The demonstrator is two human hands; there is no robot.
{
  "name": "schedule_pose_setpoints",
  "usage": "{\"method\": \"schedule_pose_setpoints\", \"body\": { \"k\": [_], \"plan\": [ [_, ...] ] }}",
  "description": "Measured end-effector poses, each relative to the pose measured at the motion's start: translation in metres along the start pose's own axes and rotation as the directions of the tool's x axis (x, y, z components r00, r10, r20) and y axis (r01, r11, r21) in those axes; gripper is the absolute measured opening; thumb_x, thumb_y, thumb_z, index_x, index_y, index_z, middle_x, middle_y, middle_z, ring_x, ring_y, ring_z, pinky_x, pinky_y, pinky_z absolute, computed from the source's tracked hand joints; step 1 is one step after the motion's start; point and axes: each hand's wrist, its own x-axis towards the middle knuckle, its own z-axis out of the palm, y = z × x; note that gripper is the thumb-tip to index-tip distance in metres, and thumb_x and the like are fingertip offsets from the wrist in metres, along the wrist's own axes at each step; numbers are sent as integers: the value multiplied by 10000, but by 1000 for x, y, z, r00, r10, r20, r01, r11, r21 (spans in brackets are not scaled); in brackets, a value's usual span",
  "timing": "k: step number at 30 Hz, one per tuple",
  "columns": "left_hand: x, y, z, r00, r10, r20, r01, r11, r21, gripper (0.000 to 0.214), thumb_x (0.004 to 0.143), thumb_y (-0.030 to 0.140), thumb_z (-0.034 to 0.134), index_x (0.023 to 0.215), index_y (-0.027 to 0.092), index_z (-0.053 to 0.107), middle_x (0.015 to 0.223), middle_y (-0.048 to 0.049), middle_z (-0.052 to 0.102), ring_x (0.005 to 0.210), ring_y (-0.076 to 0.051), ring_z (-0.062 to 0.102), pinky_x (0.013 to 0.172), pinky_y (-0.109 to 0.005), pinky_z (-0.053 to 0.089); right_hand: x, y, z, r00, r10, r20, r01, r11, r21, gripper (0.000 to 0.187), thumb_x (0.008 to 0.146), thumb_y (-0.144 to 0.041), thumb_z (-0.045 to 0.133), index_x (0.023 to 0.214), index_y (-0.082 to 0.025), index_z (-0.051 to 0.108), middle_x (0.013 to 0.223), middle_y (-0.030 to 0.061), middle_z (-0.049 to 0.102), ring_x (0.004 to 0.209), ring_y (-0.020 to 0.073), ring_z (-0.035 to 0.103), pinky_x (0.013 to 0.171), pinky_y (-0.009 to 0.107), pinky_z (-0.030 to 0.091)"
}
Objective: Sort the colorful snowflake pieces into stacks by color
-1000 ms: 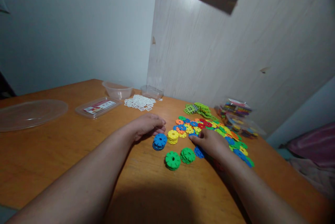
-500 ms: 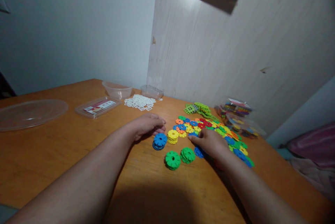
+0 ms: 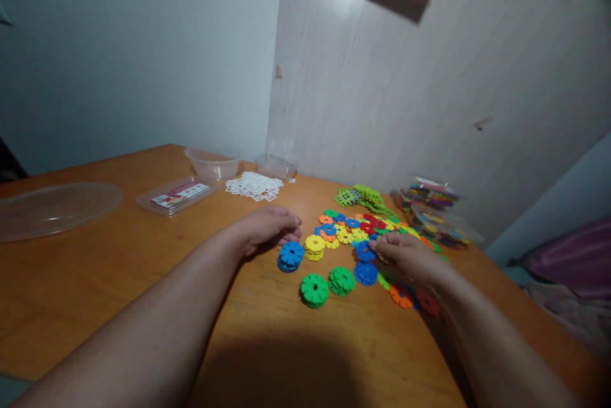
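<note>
My left hand [image 3: 270, 228] rests palm down on the wooden table [image 3: 95, 281], fingers curled, just left of a blue disc stack [image 3: 291, 256] and a yellow stack [image 3: 315, 247]. My right hand [image 3: 405, 256] hovers over the spread of coloured toothed discs [image 3: 356, 230], its fingers pinched on a blue disc [image 3: 365, 251] held above another blue disc stack [image 3: 366, 273]. Two green stacks, one [image 3: 314, 289] and the other [image 3: 342, 281], stand in front of them. Orange and red discs [image 3: 401, 296] lie under my right wrist.
A white lattice-piece pile [image 3: 254, 186], a clear bowl [image 3: 212, 164], a small clear tub [image 3: 275, 167], a flat lid with a label [image 3: 175, 195] and a large clear round lid [image 3: 52, 207] sit at the back left. Green lattice pieces [image 3: 363, 197] and a bag of coloured pieces [image 3: 432, 207] lie near the wall.
My right hand has lifted and shifted right, now pinching a blue disc above the blue stack. The orange and red discs it covered now show. My left hand has stayed put.
</note>
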Motion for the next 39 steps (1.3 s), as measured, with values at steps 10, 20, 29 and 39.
{"method": "schedule_pose_setpoints", "body": {
  "k": [10,20,29,39],
  "plan": [
    [0,0,0,1000,2,-4,-2,1000,19,234,723,327,719,801,126,628,761,-70,685,592,-99,575,584,-242,452,-16,9,-15,999,-41,22,47,920,-389,397,719,-567,686,832,-211,553,669,-28,534,563,111,456,491,230,322],
    [0,-1,-1,1000,6,4,-6,1000,18,229,727,322,716,802,123,632,749,-71,685,579,-101,571,571,-245,453,-21,-2,4,996,-46,71,82,741,-667,322,710,-447,698,916,-219,599,851,23,658,755,179,578,596,254,393],
    [-1,-1,0,1000,-13,-24,13,1000,17,209,758,302,689,844,120,635,803,-82,705,617,-104,603,609,-232,478,-21,-3,13,998,-58,36,67,723,-687,263,733,-394,646,910,-203,612,828,35,658,741,177,569,587,251,368],
    [-2,-1,0,999,-17,-27,17,1000,26,210,768,307,685,860,130,621,811,-82,705,626,-111,620,614,-234,483,-23,-6,14,999,-41,32,52,721,-691,250,742,-383,632,907,-198,602,818,30,648,722,163,565,545,239,339]
  ]
}}
